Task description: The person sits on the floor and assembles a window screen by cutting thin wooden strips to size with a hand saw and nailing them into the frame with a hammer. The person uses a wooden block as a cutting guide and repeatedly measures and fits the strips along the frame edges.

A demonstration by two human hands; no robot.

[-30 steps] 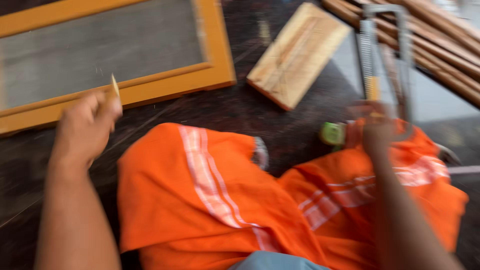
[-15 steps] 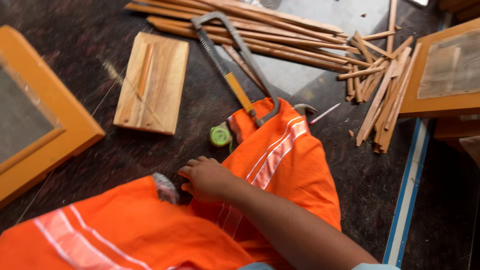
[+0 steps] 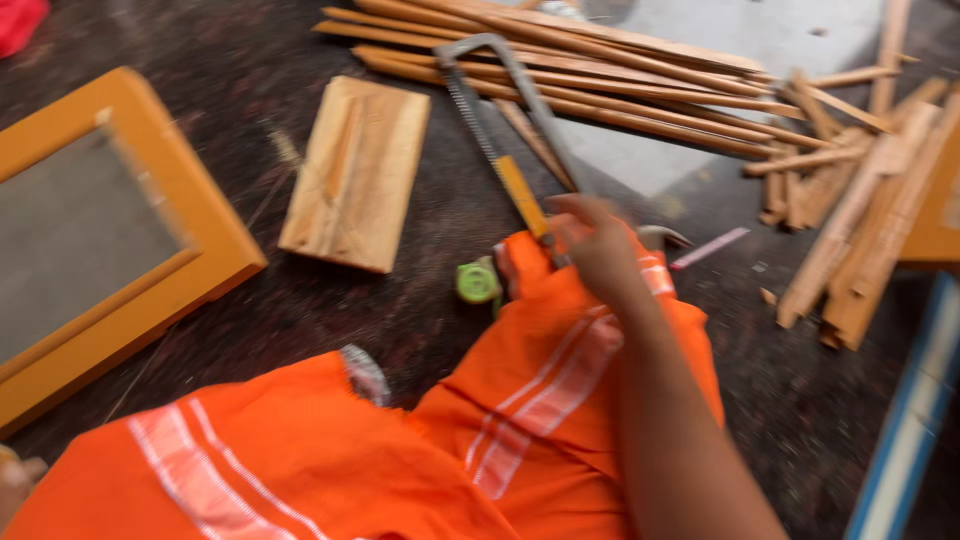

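Orange cloth (image 3: 560, 400) covers the knees. Right hand (image 3: 598, 245) rests at the saw (image 3: 500, 130) handle on the floor; whether its fingers are closed is too blurry to tell. Green tape (image 3: 478, 282) sits just beside. Sticks (image 3: 640, 80) lie farther off.

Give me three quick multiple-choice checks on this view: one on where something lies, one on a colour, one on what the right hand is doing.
1. Where does the flat wooden board lie?
A. Between the framed panel and the hacksaw
B. On the stick pile
C. Across the person's lap

2. What colour is the small round tape measure?
A. Red
B. Green
C. Blue

3. What is the right hand doing?
A. Resting flat on the board
B. Gripping a stick
C. Reaching at the saw's yellow handle

Answers: 1 A, the board sits on the floor between them. 2 B, its case shows green. 3 C, the blurred fingers sit by the handle's end; grip unclear.
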